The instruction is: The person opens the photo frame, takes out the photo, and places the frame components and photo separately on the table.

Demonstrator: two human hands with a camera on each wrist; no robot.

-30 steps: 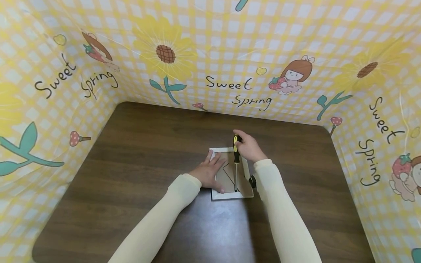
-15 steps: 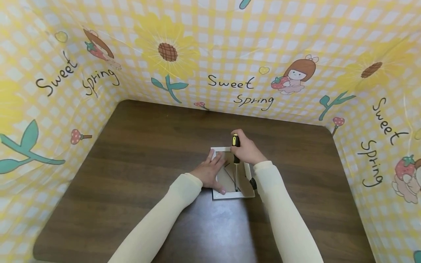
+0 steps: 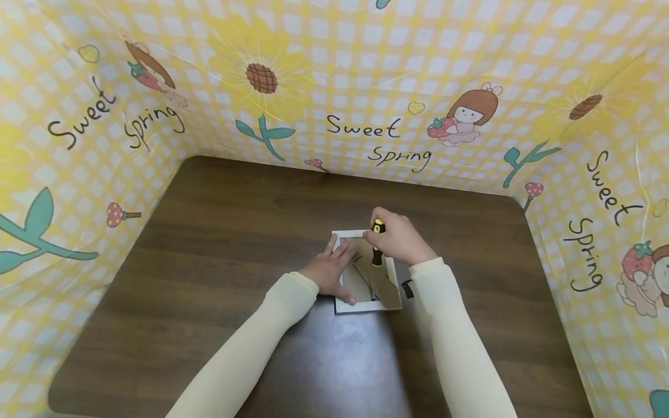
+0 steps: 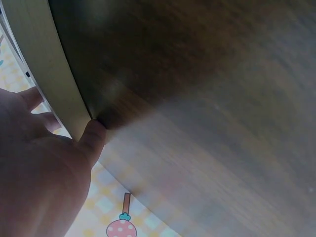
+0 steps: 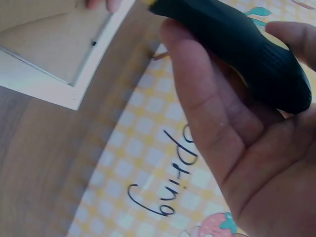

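A white-rimmed picture frame lies back up on the table, its brown backing board crossed by a thin dark line. My left hand presses along its left side with spread fingers; in the left wrist view one finger touches the frame's outer edge. My right hand grips a black-and-yellow screwdriver, held upright with its blade pointing down to the near inner edge of the frame. The right wrist view has the dark handle across the fingers; the blade is out of that view.
A brown wooden table surrounds the frame. Yellow checked cloth with printed flowers and lettering stands behind the table and along both sides. A small black object shows beside my right cuff.
My right hand has slid down and round the screwdriver handle, covering more of it. The handle now leans slightly to the right. My left hand stays on the frame.
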